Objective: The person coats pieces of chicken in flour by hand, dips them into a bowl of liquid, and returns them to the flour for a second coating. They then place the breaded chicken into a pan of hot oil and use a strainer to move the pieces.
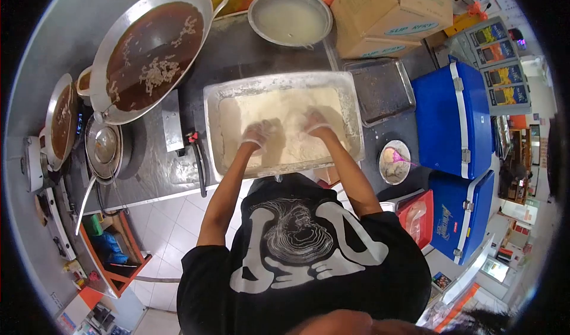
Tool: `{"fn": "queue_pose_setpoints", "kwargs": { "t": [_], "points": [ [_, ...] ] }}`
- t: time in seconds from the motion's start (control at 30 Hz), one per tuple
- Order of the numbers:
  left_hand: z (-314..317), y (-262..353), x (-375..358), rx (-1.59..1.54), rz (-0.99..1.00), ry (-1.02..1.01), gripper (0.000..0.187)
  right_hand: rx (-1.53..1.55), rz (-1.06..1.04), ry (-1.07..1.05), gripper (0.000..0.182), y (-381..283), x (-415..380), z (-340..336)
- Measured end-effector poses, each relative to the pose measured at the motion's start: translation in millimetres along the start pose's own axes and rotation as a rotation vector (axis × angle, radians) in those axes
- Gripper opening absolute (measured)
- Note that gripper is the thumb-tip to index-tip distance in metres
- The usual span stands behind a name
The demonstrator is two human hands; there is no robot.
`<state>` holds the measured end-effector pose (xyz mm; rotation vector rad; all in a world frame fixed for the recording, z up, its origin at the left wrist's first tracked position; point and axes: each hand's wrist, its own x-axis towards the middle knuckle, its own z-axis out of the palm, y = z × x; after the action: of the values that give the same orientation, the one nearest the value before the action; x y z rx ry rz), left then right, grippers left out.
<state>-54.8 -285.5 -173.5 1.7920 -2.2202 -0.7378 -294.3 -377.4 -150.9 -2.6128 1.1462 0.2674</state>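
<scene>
A large metal tray [211,106] in front of me holds pale powder [237,105] that looks like flour. Both hands are down in it and wear thin see-through gloves. My left hand [259,134] is in the left half, coated with powder, its fingers mostly hidden. To the right, my right hand [315,122] touches the powder, fingers blurred and partly covered. Whether either hand grips anything cannot be made out.
A big wok of brown oil [151,53] with frying pieces stands at upper left, a smaller wok [61,121] beside it. Behind the tray is a bowl of cloudy liquid [290,17]. Cardboard boxes [389,17], a dark pan [380,91], a small bowl [395,172] and blue coolers [451,121] stand right.
</scene>
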Motion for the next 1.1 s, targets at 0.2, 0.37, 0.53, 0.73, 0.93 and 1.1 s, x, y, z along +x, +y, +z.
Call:
{"fn": "queue_pose_setpoints", "kwargs": {
  "t": [0.2, 0.37, 0.53, 0.73, 0.93, 1.1],
  "points": [
    [-20.6, 17.3, 8.3, -0.276, -0.069, 0.182, 0.035, 0.359, 0.220, -0.215, 0.063, -38.5, -10.5, -57.5],
    [33.5, 2.4, 26.3, 0.117, -0.033, 0.168, 0.041, -0.051, 0.164, 0.023, 0.044, -37.8, 13.3, 41.1],
    [16.1, 13.2, 39.8, -0.023, -0.125, 0.066, 0.044, 0.213, 0.381, 0.314, 0.039, -26.7, 3.4, -0.2],
    [0.8, 14.4, 38.3, -0.519, -0.026, 0.241, 0.028, 0.442, 0.572, 0.127, 0.053, -10.4, -11.0, -6.1],
    [13.7, 12.8, 50.9, -1.220, -0.142, 0.044, 0.029, 0.347, 0.486, 0.222, 0.053, -32.0, 7.7, 0.1],
    [39.7, 13.5, 54.4, -0.453, 0.200, 0.413, 0.037, 0.204, 0.553, 0.066, 0.064, 3.7, 22.7, 47.5]
  ]
}}
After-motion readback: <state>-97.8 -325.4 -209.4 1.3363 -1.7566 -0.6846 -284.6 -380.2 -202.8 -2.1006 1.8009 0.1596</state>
